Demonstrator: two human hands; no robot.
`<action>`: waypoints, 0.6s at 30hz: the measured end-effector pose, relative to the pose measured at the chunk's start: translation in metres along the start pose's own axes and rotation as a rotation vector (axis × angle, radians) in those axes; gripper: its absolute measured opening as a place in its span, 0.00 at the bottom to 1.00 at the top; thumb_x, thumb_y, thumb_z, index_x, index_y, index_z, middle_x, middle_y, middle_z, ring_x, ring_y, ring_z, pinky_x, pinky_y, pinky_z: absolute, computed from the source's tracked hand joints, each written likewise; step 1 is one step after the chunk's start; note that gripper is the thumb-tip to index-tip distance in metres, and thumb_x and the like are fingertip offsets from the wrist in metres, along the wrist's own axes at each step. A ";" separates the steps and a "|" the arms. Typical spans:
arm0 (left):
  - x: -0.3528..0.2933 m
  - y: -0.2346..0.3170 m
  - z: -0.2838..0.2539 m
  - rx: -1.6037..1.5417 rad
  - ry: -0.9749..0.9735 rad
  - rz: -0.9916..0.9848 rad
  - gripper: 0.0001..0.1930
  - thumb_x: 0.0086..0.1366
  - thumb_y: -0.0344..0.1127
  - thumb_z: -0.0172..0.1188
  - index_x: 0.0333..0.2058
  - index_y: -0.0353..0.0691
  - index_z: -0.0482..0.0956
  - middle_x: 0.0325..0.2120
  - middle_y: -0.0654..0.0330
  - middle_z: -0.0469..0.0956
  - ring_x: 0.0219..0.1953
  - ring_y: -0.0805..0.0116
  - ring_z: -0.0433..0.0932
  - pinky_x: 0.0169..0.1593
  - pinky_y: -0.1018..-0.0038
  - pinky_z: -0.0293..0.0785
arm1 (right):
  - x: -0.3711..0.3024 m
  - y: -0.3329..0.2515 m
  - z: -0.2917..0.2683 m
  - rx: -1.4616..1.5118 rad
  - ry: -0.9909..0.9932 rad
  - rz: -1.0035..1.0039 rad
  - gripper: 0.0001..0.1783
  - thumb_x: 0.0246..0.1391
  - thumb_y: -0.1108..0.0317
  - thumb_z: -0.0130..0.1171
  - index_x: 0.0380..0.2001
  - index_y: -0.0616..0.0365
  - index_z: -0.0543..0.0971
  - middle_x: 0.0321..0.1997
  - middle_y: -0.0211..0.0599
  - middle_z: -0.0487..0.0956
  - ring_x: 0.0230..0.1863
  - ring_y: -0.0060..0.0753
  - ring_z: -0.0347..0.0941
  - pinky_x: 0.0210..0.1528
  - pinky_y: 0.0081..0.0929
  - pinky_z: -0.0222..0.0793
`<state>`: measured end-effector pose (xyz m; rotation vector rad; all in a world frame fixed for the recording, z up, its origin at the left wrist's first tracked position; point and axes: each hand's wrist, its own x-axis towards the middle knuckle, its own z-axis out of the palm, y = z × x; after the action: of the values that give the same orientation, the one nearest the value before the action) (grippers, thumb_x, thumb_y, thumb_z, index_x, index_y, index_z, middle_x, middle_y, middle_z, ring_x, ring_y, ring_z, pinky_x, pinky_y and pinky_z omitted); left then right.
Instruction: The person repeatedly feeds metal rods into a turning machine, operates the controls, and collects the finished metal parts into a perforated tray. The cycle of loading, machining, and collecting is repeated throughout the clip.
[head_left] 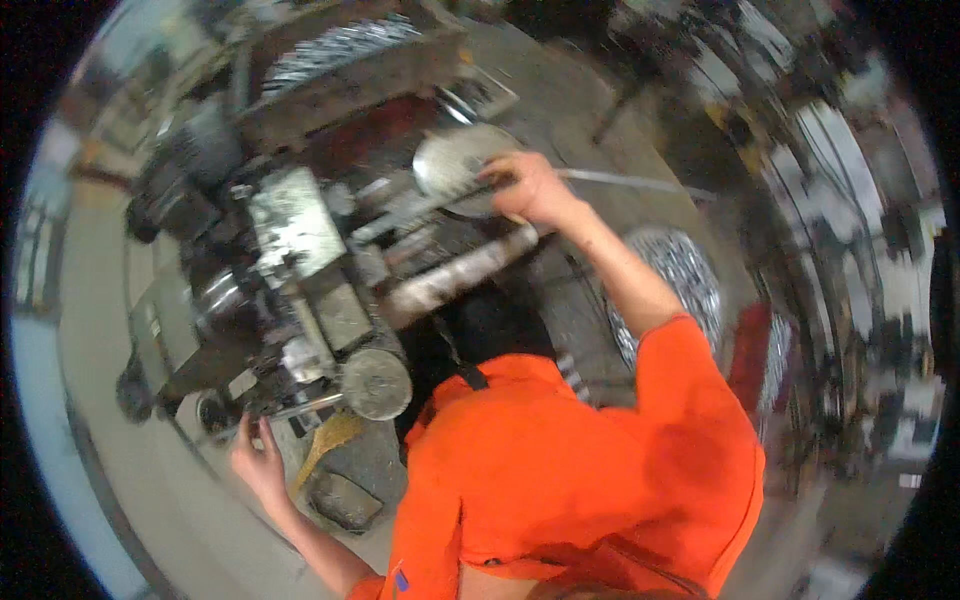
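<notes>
My left hand (258, 462) is at the near left of a greasy metal machine (300, 225), its thumb and fingertips pinched at a thin metal rod (318, 404). A round metal disc (378, 384) sits by the rod's right end. My right hand (532, 190) reaches to the machine's far right, fingers curled in beside a larger pale disc (450, 160). What those fingers hold is hidden and blurred. From behind the right wrist a long thin rod (640, 181) sticks out to the right. A pale, worn roller-like bar (465, 270) lies just below that hand.
Shiny metal pieces fill a trough (350, 110) at the back. Another heap of shiny pieces (675, 280) lies right of my arm, near a red container (750, 360). A yellow brush-like thing (335, 432) and a shallow tray (343, 500) are at the near left. The right side is blurred clutter.
</notes>
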<state>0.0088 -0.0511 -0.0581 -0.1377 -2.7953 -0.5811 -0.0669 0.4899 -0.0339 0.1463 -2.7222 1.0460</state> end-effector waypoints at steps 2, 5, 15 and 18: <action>0.027 0.009 0.029 0.054 -0.146 -0.104 0.13 0.60 0.37 0.56 0.39 0.33 0.77 0.22 0.54 0.76 0.22 0.68 0.74 0.28 0.74 0.69 | -0.058 0.046 -0.034 -0.104 0.070 0.250 0.21 0.31 0.67 0.56 0.35 0.60 0.79 0.37 0.46 0.78 0.37 0.41 0.76 0.39 0.29 0.70; 0.034 -0.021 0.090 0.420 -0.181 -0.191 0.14 0.59 0.41 0.56 0.37 0.35 0.77 0.25 0.51 0.78 0.28 0.64 0.77 0.32 0.72 0.71 | -0.140 0.098 -0.079 -0.326 0.198 0.445 0.19 0.32 0.64 0.56 0.33 0.57 0.80 0.32 0.47 0.79 0.37 0.43 0.76 0.41 0.31 0.71; 0.040 -0.031 0.097 0.086 -0.084 -0.148 0.16 0.61 0.44 0.53 0.36 0.36 0.78 0.26 0.53 0.79 0.27 0.59 0.77 0.33 0.68 0.70 | -0.270 0.143 -0.009 -0.539 -0.279 0.414 0.16 0.27 0.62 0.57 0.26 0.55 0.82 0.50 0.45 0.73 0.45 0.44 0.72 0.50 0.33 0.67; 0.038 -0.026 0.093 0.061 -0.116 -0.231 0.17 0.60 0.46 0.53 0.35 0.36 0.78 0.28 0.51 0.79 0.31 0.55 0.78 0.37 0.66 0.70 | -0.262 0.155 -0.005 -0.495 -0.290 0.402 0.16 0.28 0.61 0.56 0.24 0.56 0.81 0.44 0.44 0.75 0.43 0.44 0.73 0.46 0.32 0.69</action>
<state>-0.0550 -0.0361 -0.1383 0.1715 -2.9603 -0.5542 0.1617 0.6117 -0.1943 -0.3725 -3.2661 0.4144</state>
